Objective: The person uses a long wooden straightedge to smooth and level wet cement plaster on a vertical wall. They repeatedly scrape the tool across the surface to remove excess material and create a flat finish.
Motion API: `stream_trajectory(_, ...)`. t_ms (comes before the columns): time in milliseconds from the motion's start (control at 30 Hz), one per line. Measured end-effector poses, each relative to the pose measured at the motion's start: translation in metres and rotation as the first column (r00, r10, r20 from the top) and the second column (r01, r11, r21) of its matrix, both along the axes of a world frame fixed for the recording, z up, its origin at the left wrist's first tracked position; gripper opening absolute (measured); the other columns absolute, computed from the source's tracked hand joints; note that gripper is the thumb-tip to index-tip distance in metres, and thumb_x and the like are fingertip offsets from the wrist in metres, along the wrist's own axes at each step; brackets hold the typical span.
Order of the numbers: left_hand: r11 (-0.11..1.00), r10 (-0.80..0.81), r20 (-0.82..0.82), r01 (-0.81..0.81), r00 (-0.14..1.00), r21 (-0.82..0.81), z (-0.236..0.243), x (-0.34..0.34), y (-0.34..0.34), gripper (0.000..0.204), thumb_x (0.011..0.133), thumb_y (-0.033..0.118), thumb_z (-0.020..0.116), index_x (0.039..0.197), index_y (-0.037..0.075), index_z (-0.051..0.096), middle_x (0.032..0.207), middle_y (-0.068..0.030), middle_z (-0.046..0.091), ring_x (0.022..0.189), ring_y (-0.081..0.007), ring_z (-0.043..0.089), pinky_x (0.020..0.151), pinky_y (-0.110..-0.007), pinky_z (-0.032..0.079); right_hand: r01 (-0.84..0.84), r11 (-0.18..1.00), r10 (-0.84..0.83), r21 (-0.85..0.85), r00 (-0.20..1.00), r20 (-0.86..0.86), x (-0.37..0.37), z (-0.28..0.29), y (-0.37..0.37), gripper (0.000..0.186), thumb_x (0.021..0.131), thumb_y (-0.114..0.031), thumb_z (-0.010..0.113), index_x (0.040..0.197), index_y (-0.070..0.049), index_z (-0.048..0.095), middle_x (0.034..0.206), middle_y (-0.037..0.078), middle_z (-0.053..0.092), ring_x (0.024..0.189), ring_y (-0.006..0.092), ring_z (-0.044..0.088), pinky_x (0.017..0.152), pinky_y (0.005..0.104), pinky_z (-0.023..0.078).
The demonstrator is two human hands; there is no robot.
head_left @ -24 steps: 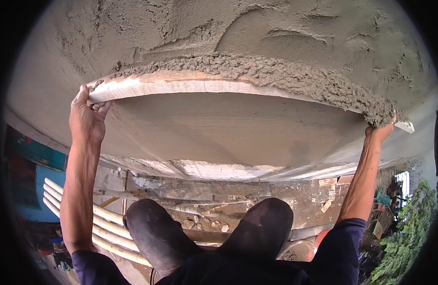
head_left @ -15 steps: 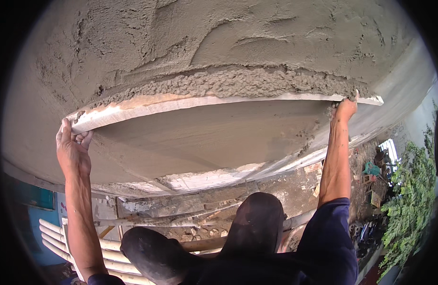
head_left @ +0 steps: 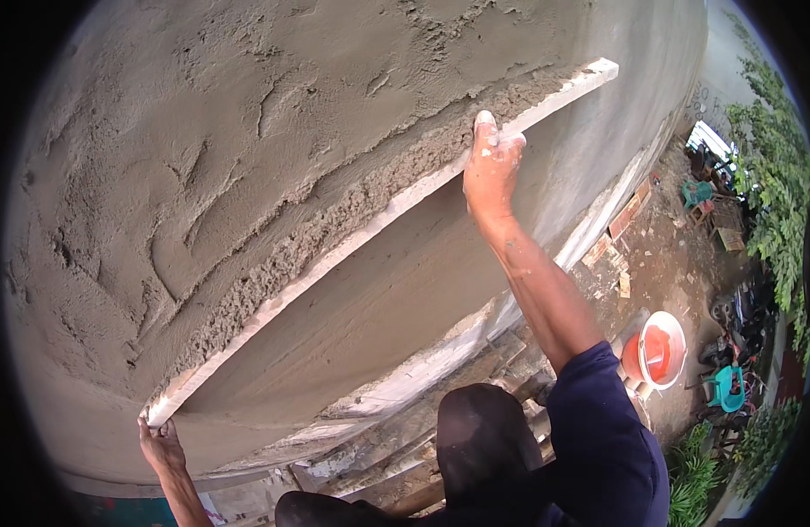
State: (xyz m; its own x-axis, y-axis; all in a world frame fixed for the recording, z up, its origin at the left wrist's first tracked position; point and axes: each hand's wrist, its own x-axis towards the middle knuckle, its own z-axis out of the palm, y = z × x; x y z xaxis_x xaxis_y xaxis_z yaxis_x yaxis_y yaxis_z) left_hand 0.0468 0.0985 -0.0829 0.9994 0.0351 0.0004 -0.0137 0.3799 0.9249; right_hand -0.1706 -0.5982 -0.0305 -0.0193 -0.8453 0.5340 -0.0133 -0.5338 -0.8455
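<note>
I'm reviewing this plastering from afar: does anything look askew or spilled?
Nothing clearly stands out. The wooden straightedge slants, but the pale strip low on the wall slants likewise. Rough mortar lies heaped along its upper edge, and the left hand and right hand both grip it.

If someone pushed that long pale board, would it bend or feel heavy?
The pale board is probably stiff, looking nearly straight between the left hand and right hand. It may feel heavy with mortar piled along its upper edge.
</note>
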Motion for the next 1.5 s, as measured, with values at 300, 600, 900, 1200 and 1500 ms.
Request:
stream_trajectory(300, 0.998, -0.055, -0.007, 0.055, 0.998, -0.031, 0.049, -0.083, -0.174, 0.031, 0.100, 0.032, 0.060, 0.118, 0.007, 0.057, 0.105, -0.0067, 0.066, 0.079, -0.0139, 0.065, 0.075, -0.028, 0.061, -0.043, 0.999, 0.049, -0.025, 0.947, 0.318, -0.060, 0.058, -0.218, 0.035, 0.099, -0.035, 0.052, 0.104, -0.001, 0.062, 0.084, 0.012, 0.060, 0.070, 0.0218, 0.057, 0.063, 0.0371, 0.047)
stream_trajectory(600, 0.967, 0.251, -0.019, -0.251, 0.968, -0.039, -0.037, 0.004, 0.022, 0.037, 0.102, 0.037, 0.056, 0.125, 0.008, 0.053, 0.108, -0.0056, 0.064, 0.089, -0.0164, 0.063, 0.086, -0.035, 0.055, -0.022, 0.998, 0.010, -0.052, 0.978, -0.210, 0.005, -0.037, 0.067, 0.053, 0.096, -0.021, 0.057, 0.119, 0.025, 0.042, 0.122, 0.040, 0.046, 0.115, 0.0476, 0.049, 0.103, 0.0502, 0.036)
stream_trajectory(900, 0.981, 0.188, 0.050, -0.185, 0.981, -0.055, 0.040, -0.003, -0.008, 0.033, 0.104, 0.032, 0.051, 0.117, 0.003, 0.058, 0.107, -0.0092, 0.067, 0.088, -0.0169, 0.065, 0.083, -0.031, 0.058, -0.238, 0.953, 0.184, 0.185, 0.945, 0.270, 0.002, 0.045, 0.014, 0.059, 0.100, -0.037, 0.050, 0.115, 0.020, 0.046, 0.082, 0.022, 0.057, 0.076, 0.0341, 0.058, 0.067, 0.0401, 0.048)
stream_trajectory(1200, 0.999, 0.005, 0.132, -0.010, 0.991, 0.039, 0.107, -0.078, -0.152, 0.034, 0.104, 0.034, 0.053, 0.121, 0.005, 0.050, 0.102, -0.0047, 0.058, 0.085, -0.0111, 0.057, 0.085, -0.030, 0.056, -0.315, 0.948, 0.284, 0.036, 0.893, 0.349, -0.056, 0.142, -0.143, 0.030, 0.092, -0.021, 0.063, 0.122, -0.016, 0.061, 0.100, 0.004, 0.066, 0.081, 0.0173, 0.065, 0.060, 0.0330, 0.051)
stream_trajectory(1500, 0.931, 0.351, -0.019, -0.351, 0.936, -0.101, 0.000, 0.010, 0.047, 0.028, 0.103, 0.034, 0.052, 0.116, 0.009, 0.052, 0.094, -0.0045, 0.066, 0.071, -0.0120, 0.064, 0.071, -0.031, 0.060, -0.493, 0.857, 0.441, 0.150, 0.853, 0.281, 0.014, 0.034, 0.115, 0.042, 0.100, -0.045, 0.055, 0.110, -0.006, 0.045, 0.080, 0.005, 0.044, 0.052, 0.0116, 0.040, 0.043, 0.0268, 0.035)
